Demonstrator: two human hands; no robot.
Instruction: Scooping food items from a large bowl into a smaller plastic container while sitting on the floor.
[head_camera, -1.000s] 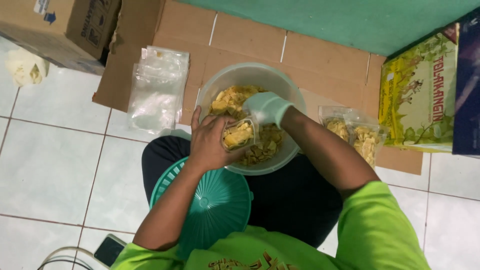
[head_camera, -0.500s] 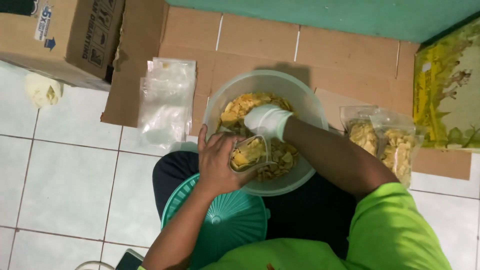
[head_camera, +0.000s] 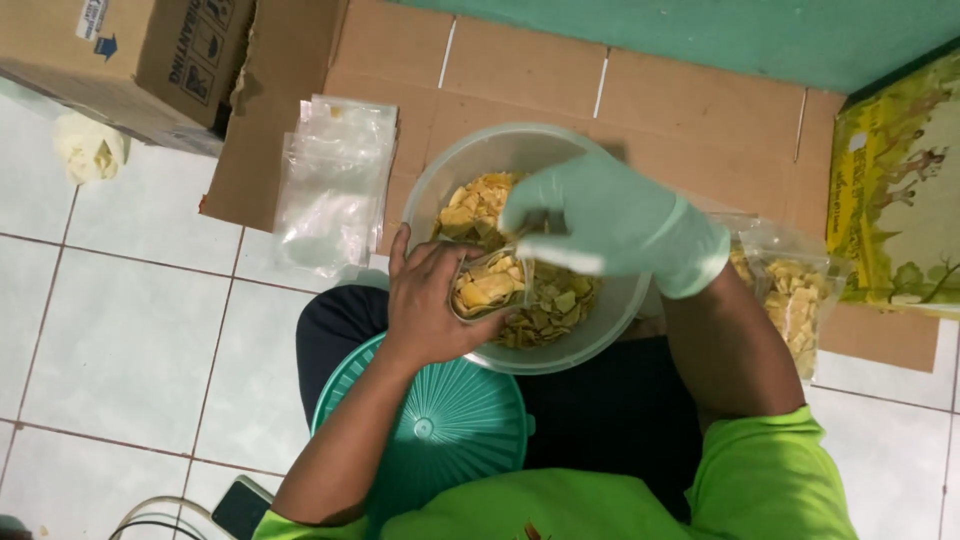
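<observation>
white floor tiles (head_camera: 130, 330) and a flattened sheet of cardboard (head_camera: 520, 70) under a green wall, that's where we're sitting. biggest thing nearby is the brown carton (head_camera: 130, 50) top left, then a yellow-green printed sack (head_camera: 900, 200) on the right. in our lap there's a teal ribbed lid (head_camera: 440, 430), and just above it the clear plastic bowl (head_camera: 440, 190) heaped with pale yellow chips (head_camera: 475, 205).

left of the bowl sits a stack of empty clear pouches (head_camera: 330, 185), and to the right a couple of already filled bags (head_camera: 790, 290) lean by our forearm.

we look to be mid-fill on one bag: our bare left hand (head_camera: 430, 300) has its fingers wrapped around a small clear pouch (head_camera: 490, 285) held over the bowl, mouth up, chips already in it. our gloved right hand (head_camera: 610, 220) hovers right over that mouth, fingers curled loosely down; can't tell if it's got chips pinched underneath.

next bit probably wants the pouch mouth kept wide and steady so the chips drop in instead of spilling back.
</observation>
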